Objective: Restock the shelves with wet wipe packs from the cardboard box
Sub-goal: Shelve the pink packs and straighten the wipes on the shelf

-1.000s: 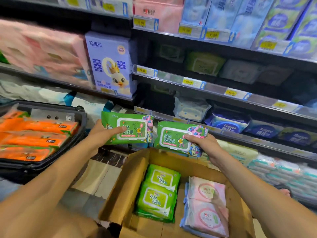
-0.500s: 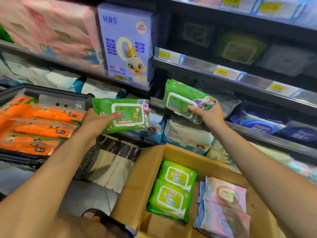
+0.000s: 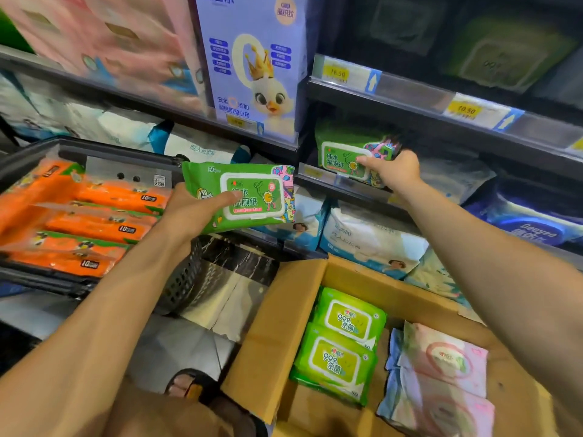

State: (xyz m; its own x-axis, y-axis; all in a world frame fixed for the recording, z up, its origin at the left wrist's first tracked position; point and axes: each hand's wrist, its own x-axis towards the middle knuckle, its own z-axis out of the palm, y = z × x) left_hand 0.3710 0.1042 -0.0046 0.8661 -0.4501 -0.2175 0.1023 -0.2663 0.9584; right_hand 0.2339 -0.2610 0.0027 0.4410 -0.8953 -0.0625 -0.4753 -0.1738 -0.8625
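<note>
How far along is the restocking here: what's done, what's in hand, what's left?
Done: nothing for certain; the slot is too dark to judge. In hand: the right hand holds the first green pack at the shelf edge, partly in; the left hand holds the second green pack away from that shelf. Left: the cardboard box holds two lime packs and some pink packs.

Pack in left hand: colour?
The pack in the left hand is green with a white-framed lid; head view.
</note>
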